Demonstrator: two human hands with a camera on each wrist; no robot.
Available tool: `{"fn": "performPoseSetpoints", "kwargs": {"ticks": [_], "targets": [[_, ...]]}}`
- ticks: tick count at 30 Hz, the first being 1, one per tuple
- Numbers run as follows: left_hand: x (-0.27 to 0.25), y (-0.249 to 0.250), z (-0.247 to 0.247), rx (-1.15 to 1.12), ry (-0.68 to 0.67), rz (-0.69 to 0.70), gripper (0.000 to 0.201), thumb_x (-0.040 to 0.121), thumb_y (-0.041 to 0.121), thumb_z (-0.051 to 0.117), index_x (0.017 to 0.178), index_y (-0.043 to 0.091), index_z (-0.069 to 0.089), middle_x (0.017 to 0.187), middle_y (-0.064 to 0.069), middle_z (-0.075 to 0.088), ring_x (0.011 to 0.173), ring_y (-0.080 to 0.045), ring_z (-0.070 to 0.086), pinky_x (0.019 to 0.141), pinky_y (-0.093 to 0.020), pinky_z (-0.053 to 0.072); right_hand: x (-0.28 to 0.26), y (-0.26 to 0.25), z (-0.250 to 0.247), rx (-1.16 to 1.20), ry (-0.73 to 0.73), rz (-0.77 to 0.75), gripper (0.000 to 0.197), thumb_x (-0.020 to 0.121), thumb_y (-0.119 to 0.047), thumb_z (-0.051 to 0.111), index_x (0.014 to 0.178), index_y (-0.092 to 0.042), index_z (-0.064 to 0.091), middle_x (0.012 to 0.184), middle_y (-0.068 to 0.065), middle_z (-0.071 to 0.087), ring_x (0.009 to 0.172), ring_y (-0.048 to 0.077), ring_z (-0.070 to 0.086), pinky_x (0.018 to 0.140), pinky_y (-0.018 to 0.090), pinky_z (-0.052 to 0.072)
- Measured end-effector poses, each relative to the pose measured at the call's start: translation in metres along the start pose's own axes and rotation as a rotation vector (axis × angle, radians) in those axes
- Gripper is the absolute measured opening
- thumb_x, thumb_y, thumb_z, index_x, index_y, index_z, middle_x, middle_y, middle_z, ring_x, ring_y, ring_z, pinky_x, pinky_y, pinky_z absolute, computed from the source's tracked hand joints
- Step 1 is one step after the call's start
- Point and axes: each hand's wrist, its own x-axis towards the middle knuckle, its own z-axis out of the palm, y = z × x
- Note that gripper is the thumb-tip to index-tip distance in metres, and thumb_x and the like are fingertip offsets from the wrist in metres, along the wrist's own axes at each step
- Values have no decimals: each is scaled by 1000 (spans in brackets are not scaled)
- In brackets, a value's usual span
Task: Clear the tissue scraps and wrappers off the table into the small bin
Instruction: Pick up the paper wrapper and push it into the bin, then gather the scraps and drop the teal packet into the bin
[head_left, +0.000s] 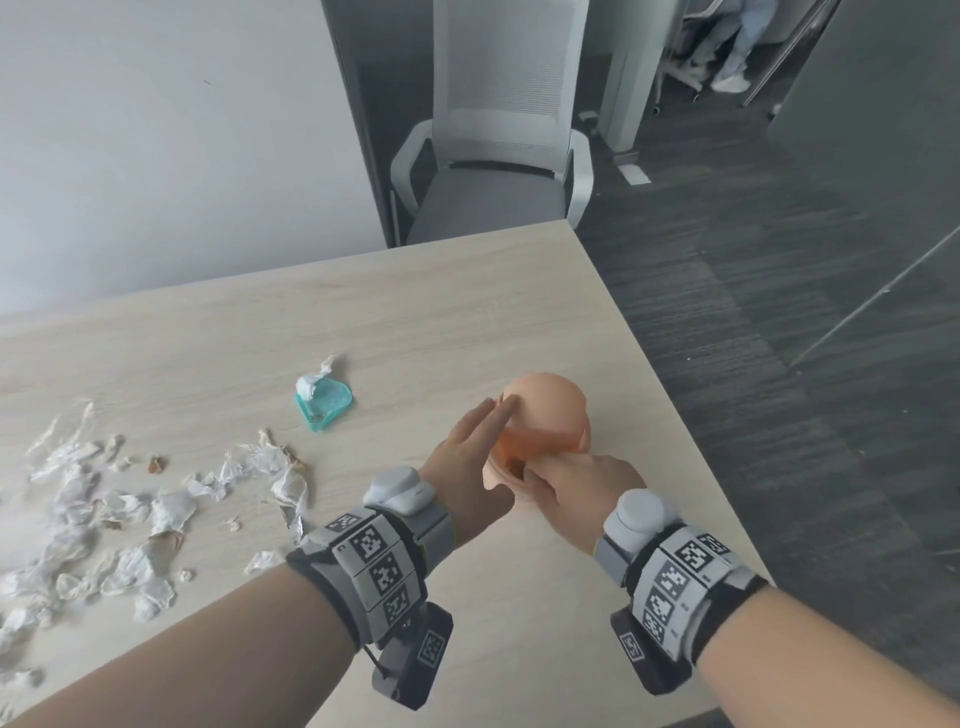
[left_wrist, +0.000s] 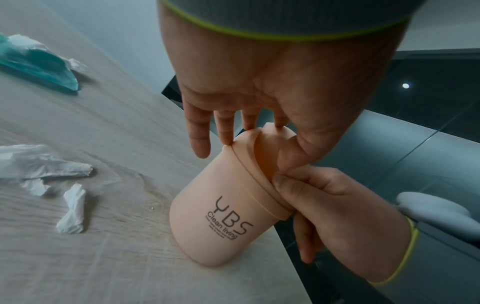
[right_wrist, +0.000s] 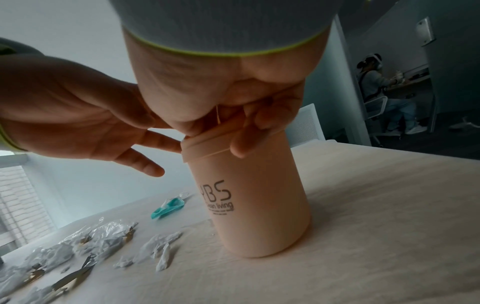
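Note:
The small peach bin marked "YBS Clean living" stands on the wooden table near its right edge. My left hand lies over the lid with straight fingers touching the lid's rim, the thumb pressed into the lid's flap. My right hand grips the bin's collar from the near side with curled fingers. White tissue scraps and crumpled clear wrappers are strewn over the table's left part. A teal wrapper with tissue in it lies left of the bin.
A grey office chair stands beyond the table's far edge. The table's right edge drops to dark carpet close beside the bin. A white wall runs behind the table. A seated person is far off at the right.

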Motion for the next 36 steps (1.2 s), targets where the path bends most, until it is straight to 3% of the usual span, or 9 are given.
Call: {"fn": "performPoseSetpoints", "kwargs": {"ticks": [4, 8, 13, 16, 21, 24, 27, 31, 36], "targets": [[0, 1, 3, 1, -13, -32, 94, 80, 22, 63, 149, 55, 9, 163, 15, 15, 143, -17, 35, 109, -38, 40, 0, -5, 2, -76, -75, 30, 49, 85, -69, 35, 82, -26, 59, 79, -6, 67, 69, 23, 64, 59, 31, 52], [0, -2, 4, -17, -19, -39, 94, 79, 21, 62, 149, 55, 9, 163, 17, 15, 139, -17, 41, 102, -38, 47, 1, -4, 2, 9, -65, 52, 37, 88, -59, 40, 89, -27, 60, 86, -8, 64, 76, 24, 64, 61, 31, 49], [-1, -14, -1, -64, -7, -51, 88, 78, 25, 58, 147, 57, 13, 160, 17, 23, 133, -15, 48, 100, -39, 48, -9, -2, 5, 302, 250, -72, 21, 86, -42, 46, 90, -29, 62, 85, -15, 58, 64, 14, 56, 55, 30, 47], [-9, -30, -9, -36, 17, -117, 80, 83, 23, 59, 148, 49, 21, 153, 15, 36, 125, -9, 51, 98, -35, 49, -8, -17, 4, 398, 323, -209, 16, 86, -34, 54, 90, -26, 66, 82, -23, 49, 62, -1, 42, 55, 19, 37], [-45, -90, -31, 68, 37, -349, 61, 86, 26, 58, 141, 42, 39, 146, 7, 49, 116, -15, 59, 93, -34, 51, 11, -55, 22, 384, 0, -255, 20, 88, -38, 54, 104, -32, 63, 95, -12, 64, 59, -7, 45, 65, 28, 47], [-74, -127, -48, 92, 76, -494, 53, 88, 25, 58, 138, 37, 47, 143, 6, 50, 108, -18, 61, 84, -28, 49, 31, -76, 44, 268, -244, -248, 29, 91, -41, 53, 118, -33, 59, 110, -10, 62, 75, 5, 48, 73, 24, 39], [-106, -171, -64, 88, 169, -572, 48, 85, 21, 60, 132, 31, 56, 144, 2, 51, 120, -19, 56, 98, -30, 44, 54, -100, 73, 208, -349, -256, 39, 90, -40, 54, 126, -27, 58, 129, -3, 56, 103, 17, 55, 87, 26, 40], [-148, -221, -79, 111, 238, -683, 50, 82, 23, 64, 130, 32, 57, 153, 0, 41, 127, -25, 48, 104, -40, 42, 78, -122, 106, 172, -261, -56, 63, 75, -49, 49, 134, -29, 49, 150, 2, 37, 133, 30, 40, 105, 43, 40], [-186, -278, -114, 129, 376, -862, 72, 80, 27, 67, 145, 37, 39, 165, -1, 14, 149, -32, 19, 115, -53, 29, 94, -153, 133, 120, -189, 222, 79, 88, -59, 49, 153, -27, 18, 165, 5, 6, 151, 25, 8, 117, 45, 20]]}}
